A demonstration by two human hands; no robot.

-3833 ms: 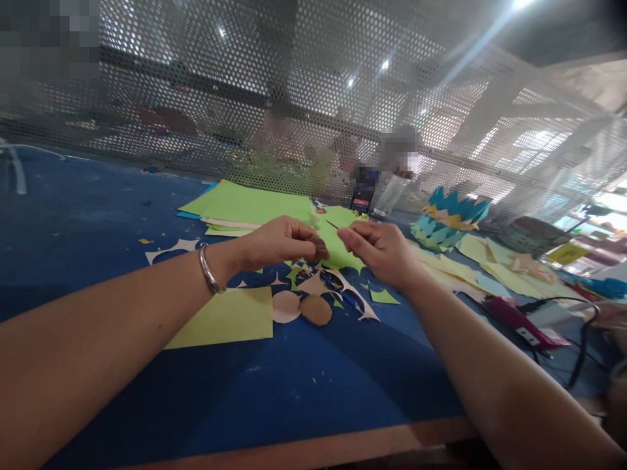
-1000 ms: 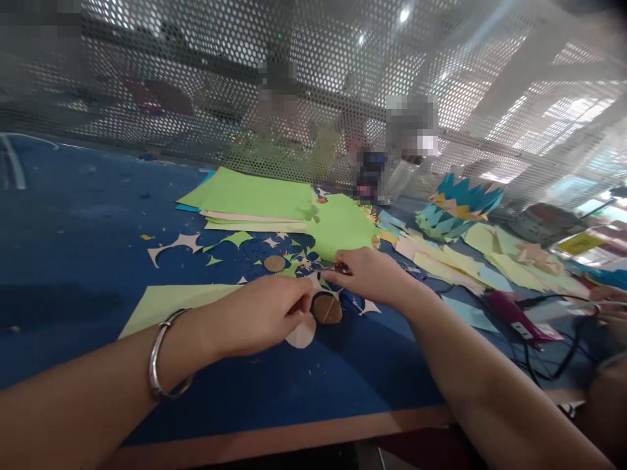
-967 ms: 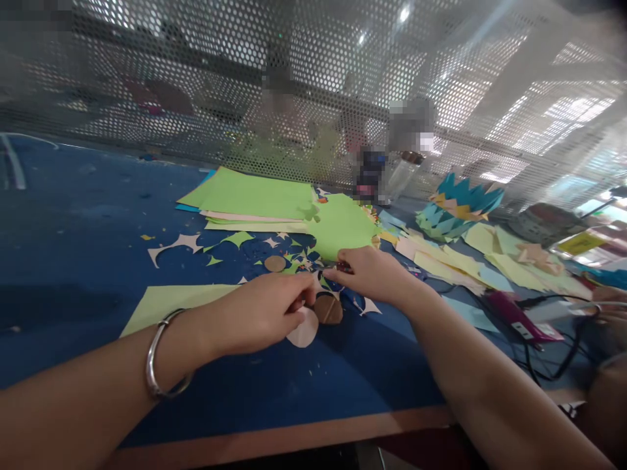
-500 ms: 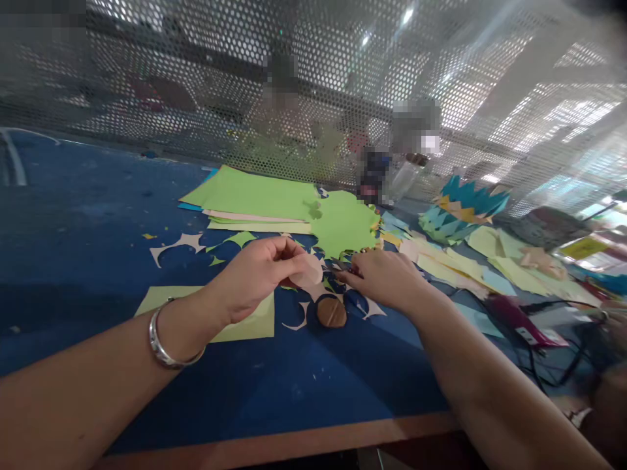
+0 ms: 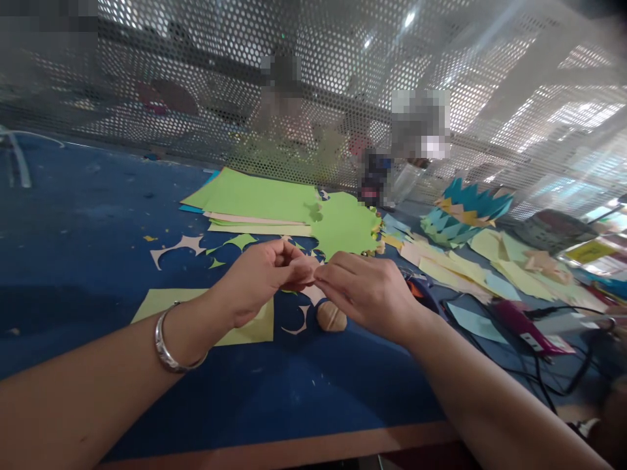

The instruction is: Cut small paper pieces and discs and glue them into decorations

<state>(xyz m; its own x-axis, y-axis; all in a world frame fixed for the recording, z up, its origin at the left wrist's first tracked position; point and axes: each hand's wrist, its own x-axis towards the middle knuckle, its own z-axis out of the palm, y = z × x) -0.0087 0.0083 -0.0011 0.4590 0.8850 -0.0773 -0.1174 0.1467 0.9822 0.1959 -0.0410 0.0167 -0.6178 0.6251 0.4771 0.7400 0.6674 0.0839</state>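
Observation:
My left hand (image 5: 267, 277), with a silver bangle at the wrist, pinches a small pale pink paper circle (image 5: 307, 267). From the other side my right hand (image 5: 367, 287) closes its thumb and fingers on the circle's right edge. The fingers hide most of the paper. Just below the hands a round brown wooden piece (image 5: 332, 317) with a ridge across it lies on the blue table. Pink paper offcuts (image 5: 298, 322) with curved edges lie beside it. Under my left wrist is a pale yellow paper sheet (image 5: 161, 301).
Behind my hands are stacked green sheets (image 5: 264, 196) and a scalloped green sheet (image 5: 345, 222). To the right stand a blue-and-yellow folded paper piece (image 5: 470, 209), paper strips (image 5: 450, 267) and a magenta corded tool (image 5: 524, 326). A perforated metal screen (image 5: 323, 124) rises behind the table.
My right hand has moved left from the scraps, leaving dark scissors-like handles behind, and now meets the paper circle. My left hand has stayed nearly in place, still holding it.

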